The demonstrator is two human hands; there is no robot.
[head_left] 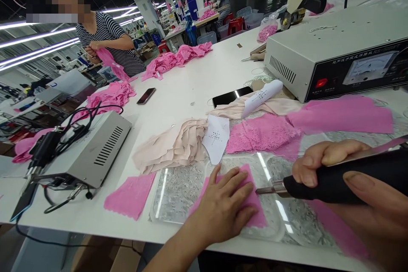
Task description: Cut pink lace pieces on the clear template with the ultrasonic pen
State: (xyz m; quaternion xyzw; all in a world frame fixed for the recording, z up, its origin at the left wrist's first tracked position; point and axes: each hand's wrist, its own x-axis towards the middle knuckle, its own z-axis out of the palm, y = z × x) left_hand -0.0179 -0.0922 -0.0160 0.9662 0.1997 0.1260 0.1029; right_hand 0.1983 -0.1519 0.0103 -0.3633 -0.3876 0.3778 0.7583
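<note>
Cloth [259, 217]: pink piece, lying flat on a clear board [174, 206] at the near table edge.
Left hand [225, 204]: fingers spread, pressing the piece down, gripping nothing.
Right hand [376, 208]: closed around a black-handled tool [328, 185], its metal tip at the cloth's right edge.
Beyond: white card [216, 138] between beige stack [174, 142] and pink lace [261, 136].
</note>
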